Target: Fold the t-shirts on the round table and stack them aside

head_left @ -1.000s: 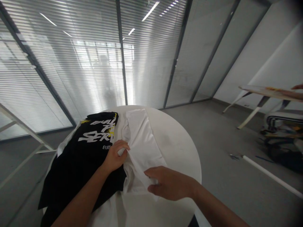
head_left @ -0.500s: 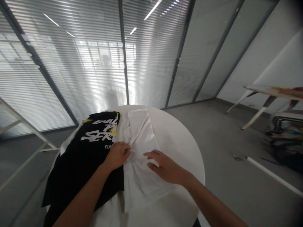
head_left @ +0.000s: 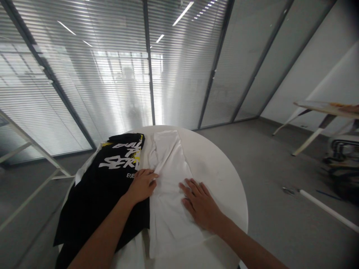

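Black tee [head_left: 103, 186] w/ print lies touching white tee [head_left: 171, 213] on round white table [head_left: 215, 175]. L hand [head_left: 141, 185]: fingers together, resting on black tee at white's edge. R hand [head_left: 199, 203]: fingers spread flat on white, no grip.

A round table [head_left: 221, 186] carries two shirts side by side: the printed shirt [head_left: 112, 175] toward its left edge, the plain shirt [head_left: 171, 209] just right of it, reaching the far edge. The left hand [head_left: 142, 185] lies where they meet — the right hand [head_left: 199, 203] on the plain shirt. Behind stands a glass partition [head_left: 179, 74]; off right, a second table [head_left: 322, 108] — a tube [head_left: 328, 211] on the floor before it.
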Demonstrator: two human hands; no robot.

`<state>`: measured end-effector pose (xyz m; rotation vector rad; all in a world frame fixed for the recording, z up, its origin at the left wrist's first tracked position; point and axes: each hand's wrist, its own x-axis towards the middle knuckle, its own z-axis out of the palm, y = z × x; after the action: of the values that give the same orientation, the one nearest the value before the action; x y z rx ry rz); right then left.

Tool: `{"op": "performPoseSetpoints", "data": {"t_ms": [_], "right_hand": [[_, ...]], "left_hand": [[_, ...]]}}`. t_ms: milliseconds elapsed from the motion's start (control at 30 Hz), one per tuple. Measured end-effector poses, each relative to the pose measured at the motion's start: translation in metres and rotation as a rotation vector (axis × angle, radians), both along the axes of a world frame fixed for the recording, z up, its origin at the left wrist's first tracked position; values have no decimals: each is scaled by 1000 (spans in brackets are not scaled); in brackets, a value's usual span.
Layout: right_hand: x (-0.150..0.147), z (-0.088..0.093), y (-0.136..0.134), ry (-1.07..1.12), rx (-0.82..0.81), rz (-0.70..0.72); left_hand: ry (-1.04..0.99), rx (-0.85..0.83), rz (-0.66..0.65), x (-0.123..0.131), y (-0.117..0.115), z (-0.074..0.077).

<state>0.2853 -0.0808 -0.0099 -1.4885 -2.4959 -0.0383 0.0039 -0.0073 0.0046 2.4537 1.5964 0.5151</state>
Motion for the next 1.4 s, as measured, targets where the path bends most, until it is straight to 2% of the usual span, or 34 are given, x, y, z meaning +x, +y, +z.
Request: {"op": "performPoseSetpoints", "data": {"t_ms": [167,333,433,533,600,700,800,900,1033,1200,1400], "right_hand": [[7,2,-14,-34,-45,8],[16,26,-19,-37,-152,38],[16,46,-3,2,-200,36],[8,55,29,67,-216,4],[-2,51,51,112,-176,-34],[-19,34,75,125,-99,-84],[-31,13,79,48,-37,-73],[-34,1,72,-18,3,-58],[-32,6,65,-23,15,-22],[-30,15,70,4,7,-13],[-22,6,80,35,-31,4]], "left_hand": [[-60,-1,-9,2,-3,9],[-123,-21,-45,3,-2,12],[-175,-33,-59,1,1,9],[-224,-45,-42,0,3,5],[-249,-49,-34,-1,4,3],[-267,-52,-28,-2,4,3],[-263,-68,-6,-3,4,6],[-250,-98,-1,-4,4,8],[-212,-110,-16,-6,6,9],[-212,-91,11,-5,5,8],[-308,-89,22,-6,7,5]]}}
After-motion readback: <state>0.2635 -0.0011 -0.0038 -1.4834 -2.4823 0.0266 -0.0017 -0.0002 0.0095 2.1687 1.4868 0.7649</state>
